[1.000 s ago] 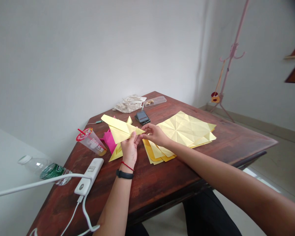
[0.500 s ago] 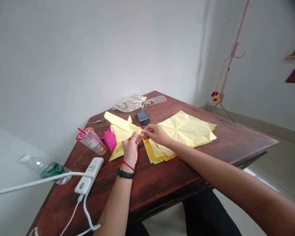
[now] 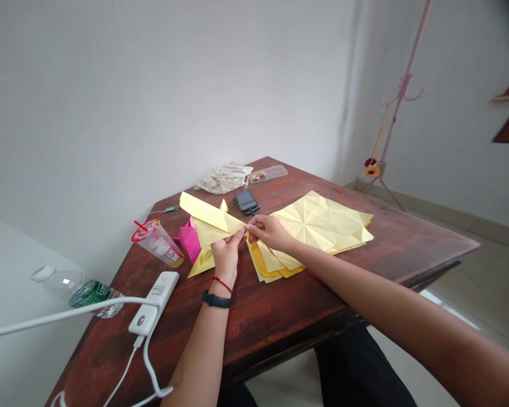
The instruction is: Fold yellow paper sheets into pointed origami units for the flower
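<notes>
Ideally, with the folded yellow paper [image 3: 212, 219] above the worktop [image 3: 258, 308], left hand [image 3: 226, 251] in a closed grip on its lower edge and right hand [image 3: 266, 230] pinching its narrow tip, pressure should be light and even so layers align.

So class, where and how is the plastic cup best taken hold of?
Probably around the cup, mid-wall, below its red top, coming from the near left: the straw sticks out above, and pink folded paper sits close on the right.
</notes>
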### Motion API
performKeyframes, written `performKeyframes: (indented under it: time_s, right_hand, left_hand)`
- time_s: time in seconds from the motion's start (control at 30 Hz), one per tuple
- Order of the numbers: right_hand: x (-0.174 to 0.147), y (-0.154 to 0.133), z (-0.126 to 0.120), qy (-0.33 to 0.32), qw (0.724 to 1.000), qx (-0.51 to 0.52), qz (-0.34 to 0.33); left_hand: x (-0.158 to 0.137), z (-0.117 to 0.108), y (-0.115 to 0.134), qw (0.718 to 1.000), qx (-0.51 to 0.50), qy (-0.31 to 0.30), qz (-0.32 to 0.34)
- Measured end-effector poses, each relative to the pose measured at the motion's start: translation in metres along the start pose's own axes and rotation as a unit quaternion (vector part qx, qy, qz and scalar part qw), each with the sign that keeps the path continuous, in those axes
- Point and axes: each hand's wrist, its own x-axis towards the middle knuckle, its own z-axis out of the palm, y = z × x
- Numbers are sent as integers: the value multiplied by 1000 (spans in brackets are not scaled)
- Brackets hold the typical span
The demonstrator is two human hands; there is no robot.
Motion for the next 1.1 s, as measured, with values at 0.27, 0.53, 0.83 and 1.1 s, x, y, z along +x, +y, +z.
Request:
performKeyframes:
  time_s: [0.27,0.53,0.83,1.1]
  right_hand:
    - [-1,-3,0,-9,1000,2,23]
    - [-3,-7,0,-64,997,-40,14]
    - [-7,-13,0,-107,992,-64,9]
    - [-6,-12,-2,-143,986,-83,15]
  left_hand:
    - [-3,2,8,999,-15,-45,-10]
    - [-4,3,12,999,-7,-49,-8]
    - [-5,6,10,998,5,-68,-7]
    - [-5,5,13,1000,-8,-25,-12]
